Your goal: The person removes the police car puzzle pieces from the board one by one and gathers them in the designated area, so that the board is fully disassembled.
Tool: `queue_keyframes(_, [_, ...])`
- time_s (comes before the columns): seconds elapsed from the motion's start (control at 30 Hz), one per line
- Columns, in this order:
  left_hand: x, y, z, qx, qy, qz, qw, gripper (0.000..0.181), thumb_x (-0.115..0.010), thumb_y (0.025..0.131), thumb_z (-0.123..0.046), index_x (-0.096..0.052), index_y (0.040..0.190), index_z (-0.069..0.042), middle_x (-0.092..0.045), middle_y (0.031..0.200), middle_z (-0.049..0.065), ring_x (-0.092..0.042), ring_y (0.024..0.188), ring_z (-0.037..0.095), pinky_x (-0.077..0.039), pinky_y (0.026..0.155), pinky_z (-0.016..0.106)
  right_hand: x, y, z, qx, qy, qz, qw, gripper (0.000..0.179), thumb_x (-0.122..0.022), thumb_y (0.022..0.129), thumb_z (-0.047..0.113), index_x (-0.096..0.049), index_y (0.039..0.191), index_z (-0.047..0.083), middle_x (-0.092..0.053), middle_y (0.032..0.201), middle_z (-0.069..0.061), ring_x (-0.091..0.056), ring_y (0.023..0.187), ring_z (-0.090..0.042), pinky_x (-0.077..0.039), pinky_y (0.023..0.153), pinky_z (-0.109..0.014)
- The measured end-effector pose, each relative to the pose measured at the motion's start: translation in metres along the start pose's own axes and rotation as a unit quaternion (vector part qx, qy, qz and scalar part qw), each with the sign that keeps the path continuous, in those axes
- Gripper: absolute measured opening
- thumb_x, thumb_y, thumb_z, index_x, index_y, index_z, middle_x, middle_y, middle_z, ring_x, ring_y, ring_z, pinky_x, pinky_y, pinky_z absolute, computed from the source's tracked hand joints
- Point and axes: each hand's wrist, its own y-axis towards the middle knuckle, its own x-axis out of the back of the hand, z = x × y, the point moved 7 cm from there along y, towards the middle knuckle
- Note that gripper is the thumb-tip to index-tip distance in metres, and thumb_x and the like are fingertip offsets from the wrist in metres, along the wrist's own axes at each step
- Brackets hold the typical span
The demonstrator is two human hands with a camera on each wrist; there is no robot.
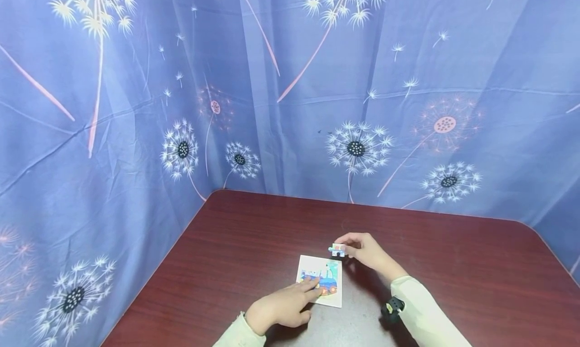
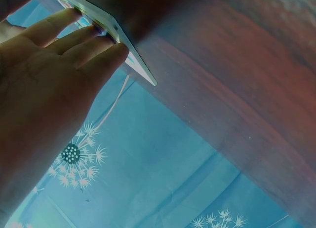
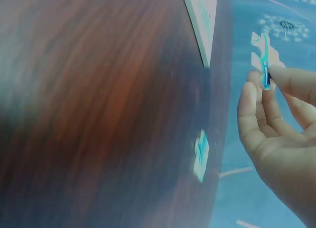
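A square white-bordered picture puzzle point(image 1: 334, 300), showing a blue vehicle with orange-red wheels, lies on the table. My left hand point(image 1: 286, 305) rests its outstretched fingers on the picture's lower left part and hides some of it. The left wrist view shows those fingertips against the puzzle board point(image 2: 140, 70). Just beyond the board's upper right corner, my right hand point(image 1: 369, 251) pinches a small jigsaw piece point(image 1: 337, 250) between thumb and fingers. The right wrist view has this jigsaw piece point(image 3: 264, 57) raised above the table, partly covered by the thumb.
Another jigsaw piece point(image 3: 201, 156) lies on the table in the right wrist view. The dark red wooden table point(image 1: 254, 231) has rounded far corners. Blue dandelion-print curtains point(image 1: 290, 135) hang behind and at its sides. A small black device point(image 1: 394, 305) sits at the right wrist.
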Motion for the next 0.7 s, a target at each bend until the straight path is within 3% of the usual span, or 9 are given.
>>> queue_keyframes(0.3, [0.000, 0.000, -0.001, -0.008, 0.010, -0.001, 0.9999, 0.059, -0.061, 0.091, -0.022, -0.042, 0.146, -0.012, -0.033, 0.154, 0.008, -0.031, 0.141, 0.022, -0.031, 0.112, 0.035, 0.031, -0.012, -0.008, -0.031, -0.031, -0.030, 0.9986, 0.019, -0.062, 0.092, 0.006, -0.068, 0.108, -0.001, -0.070, 0.096, -0.015, -0.064, 0.075, -0.026, -0.055, 0.064, -0.036])
queue_keyframes(0.7, [-0.003, 0.000, 0.002, -0.004, -0.007, 0.000, 1.0000, 0.059, -0.059, 0.091, -0.021, -0.042, 0.146, -0.012, -0.031, 0.155, 0.009, -0.030, 0.141, 0.024, -0.031, 0.112, 0.038, 0.067, -0.027, -0.026, -0.057, -0.043, -0.074, 0.9947, 0.018, -0.064, 0.090, 0.004, -0.068, 0.106, -0.003, -0.070, 0.092, -0.014, -0.063, 0.073, -0.021, -0.054, 0.061, -0.034])
